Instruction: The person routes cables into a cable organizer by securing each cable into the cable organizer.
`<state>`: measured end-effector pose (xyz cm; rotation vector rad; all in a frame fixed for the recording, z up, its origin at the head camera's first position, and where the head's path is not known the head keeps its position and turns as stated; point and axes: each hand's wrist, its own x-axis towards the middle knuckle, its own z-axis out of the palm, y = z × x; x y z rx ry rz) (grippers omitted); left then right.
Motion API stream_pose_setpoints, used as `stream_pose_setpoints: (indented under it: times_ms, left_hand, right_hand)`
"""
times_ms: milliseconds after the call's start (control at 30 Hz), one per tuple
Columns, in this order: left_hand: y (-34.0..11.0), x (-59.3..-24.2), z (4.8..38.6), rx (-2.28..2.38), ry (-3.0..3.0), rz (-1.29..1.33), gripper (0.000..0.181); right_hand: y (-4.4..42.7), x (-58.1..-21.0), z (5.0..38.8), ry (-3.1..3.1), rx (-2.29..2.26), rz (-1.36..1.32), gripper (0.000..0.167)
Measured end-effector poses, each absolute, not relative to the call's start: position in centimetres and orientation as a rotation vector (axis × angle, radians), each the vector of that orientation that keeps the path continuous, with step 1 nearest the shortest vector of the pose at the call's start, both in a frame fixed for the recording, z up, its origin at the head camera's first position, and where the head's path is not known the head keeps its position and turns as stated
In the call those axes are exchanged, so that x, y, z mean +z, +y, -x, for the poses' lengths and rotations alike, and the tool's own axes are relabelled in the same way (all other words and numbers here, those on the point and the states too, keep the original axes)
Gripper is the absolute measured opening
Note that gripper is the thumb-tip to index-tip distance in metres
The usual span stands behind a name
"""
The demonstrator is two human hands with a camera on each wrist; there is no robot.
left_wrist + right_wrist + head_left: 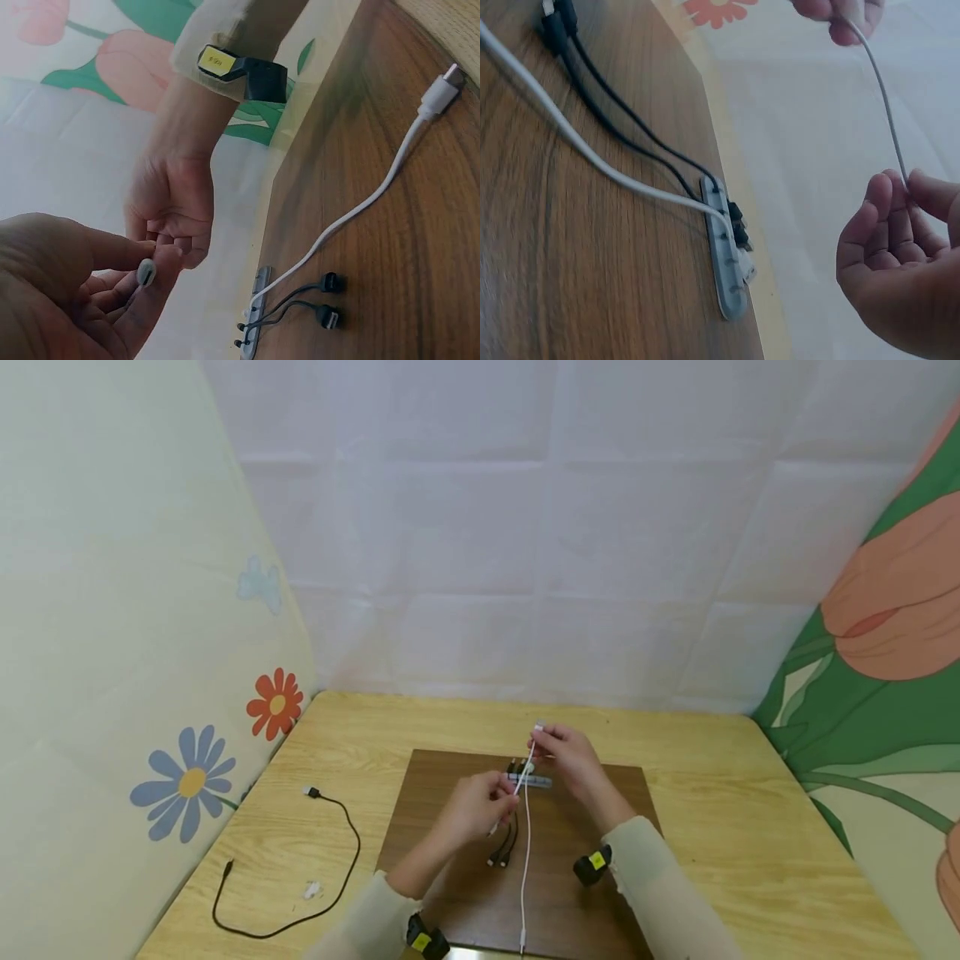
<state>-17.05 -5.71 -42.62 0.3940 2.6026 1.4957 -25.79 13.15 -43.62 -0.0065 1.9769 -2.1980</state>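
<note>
A short white charging cable (pixel 887 101) is stretched in the air between both hands. My left hand (pixel 476 806) pinches it near one end; its white connector (pixel 146 272) pokes out from the fingers in the left wrist view. The right hand (pixel 572 760) pinches the other end, higher and farther from me. Below the hands lies a grey cable clip strip (pixel 724 251) on the brown board (pixel 442 877). Slotted into the strip are two black cables (pixel 622 124) and a second white cable (pixel 352 214), which runs across the board towards me.
On the wooden table (pixel 750 843), left of the board, a black USB cable (pixel 358 839) lies in a loose curve. A small white piece (pixel 312 890) sits inside that curve. A pale cloth wall (pixel 525 568) stands behind the table, with printed floral sheets on both sides.
</note>
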Motion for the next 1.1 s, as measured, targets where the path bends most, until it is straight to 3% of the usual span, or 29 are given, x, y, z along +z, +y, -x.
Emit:
stream_pose_setpoints:
  times_ms: [233, 567, 1100]
  left_hand:
    - [-5.5, -43.1, 16.7, 1.301, 2.688, -0.470, 0.014]
    - [-5.8, -43.7, 16.3, 1.097, 2.787, -0.485, 0.004]
    - [-5.1, -43.9, 15.3, 1.057, 2.757, -0.510, 0.013]
  right_hand:
    - [14.3, -43.5, 26.4, 2.065, -2.091, 0.063, 0.006]
    - [15.2, -43.9, 27.0, 2.205, -1.895, 0.110, 0.010]
    - [15.4, -44.2, 27.1, 2.469, -1.610, 0.157, 0.018]
